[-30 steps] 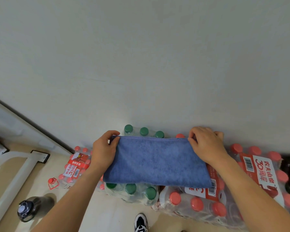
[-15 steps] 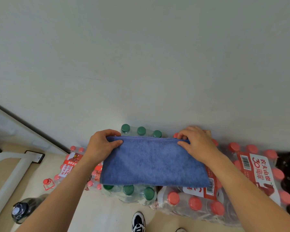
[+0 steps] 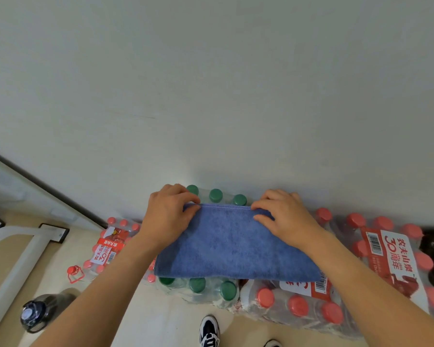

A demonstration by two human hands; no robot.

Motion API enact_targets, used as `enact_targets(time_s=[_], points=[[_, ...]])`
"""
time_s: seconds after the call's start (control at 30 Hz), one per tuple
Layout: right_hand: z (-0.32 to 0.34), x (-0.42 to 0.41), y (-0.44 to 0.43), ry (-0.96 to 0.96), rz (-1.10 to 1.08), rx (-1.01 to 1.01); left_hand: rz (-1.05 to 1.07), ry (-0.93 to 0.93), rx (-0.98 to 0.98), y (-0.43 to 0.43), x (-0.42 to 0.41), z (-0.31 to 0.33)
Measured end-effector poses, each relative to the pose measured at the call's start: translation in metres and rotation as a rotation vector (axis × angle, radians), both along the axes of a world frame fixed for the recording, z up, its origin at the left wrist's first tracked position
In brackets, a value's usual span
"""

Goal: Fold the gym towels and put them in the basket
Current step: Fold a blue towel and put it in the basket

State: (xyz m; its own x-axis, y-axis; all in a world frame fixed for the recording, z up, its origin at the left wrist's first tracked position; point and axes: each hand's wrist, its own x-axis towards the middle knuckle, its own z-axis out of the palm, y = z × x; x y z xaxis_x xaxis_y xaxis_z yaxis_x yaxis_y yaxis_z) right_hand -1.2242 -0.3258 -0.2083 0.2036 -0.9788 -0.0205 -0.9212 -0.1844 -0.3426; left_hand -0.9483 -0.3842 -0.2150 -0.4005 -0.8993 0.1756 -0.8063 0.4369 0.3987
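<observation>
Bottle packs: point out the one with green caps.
The green-capped pack under the left half of the blue towel: its caps show past the towel's far and near edges. The red-capped packs lie to its left and right.

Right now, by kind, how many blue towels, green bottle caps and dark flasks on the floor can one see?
Blue terry towel: 1
Green plastic bottle caps: 6 (3 beyond the towel, 3 at its near edge)
Dark flask on the floor: 1
Total: 8

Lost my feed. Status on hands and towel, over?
Both pinching: left hand, right hand, on towel far edge. Towel folded, on bottle packs. No basket in view.
</observation>
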Motion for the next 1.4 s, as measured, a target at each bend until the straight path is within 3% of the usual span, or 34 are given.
enact_targets(time_s=[0.1, 0.27, 0.7, 0.8, 0.93, 1.2, 1.4], points=[[0.001, 0.009, -0.006, 0.027, 0.009, 0.052, -0.101, -0.08, 0.035, -0.003, -0.014, 0.001], [0.001, 0.009, -0.01, 0.118, -0.032, 0.073, -0.066, -0.018, 0.152, -0.004, -0.02, -0.005], [-0.005, 0.008, -0.007, 0.162, -0.059, -0.016, -0.025, 0.0, 0.189, -0.005, -0.026, -0.011], [-0.003, 0.006, -0.005, 0.132, -0.014, 0.087, -0.036, -0.015, 0.198, -0.005, -0.027, -0.013], [0.006, 0.006, -0.009, 0.056, 0.002, 0.269, -0.096, -0.193, 0.315, -0.012, -0.025, -0.007], [0.023, -0.014, -0.01, 0.024, 0.082, 0.397, -0.289, -0.271, 0.525, -0.024, -0.015, 0.022], [0.053, -0.04, 0.002, 0.046, 0.043, 0.469, -0.346, -0.371, 0.476, -0.026, -0.009, 0.044]])
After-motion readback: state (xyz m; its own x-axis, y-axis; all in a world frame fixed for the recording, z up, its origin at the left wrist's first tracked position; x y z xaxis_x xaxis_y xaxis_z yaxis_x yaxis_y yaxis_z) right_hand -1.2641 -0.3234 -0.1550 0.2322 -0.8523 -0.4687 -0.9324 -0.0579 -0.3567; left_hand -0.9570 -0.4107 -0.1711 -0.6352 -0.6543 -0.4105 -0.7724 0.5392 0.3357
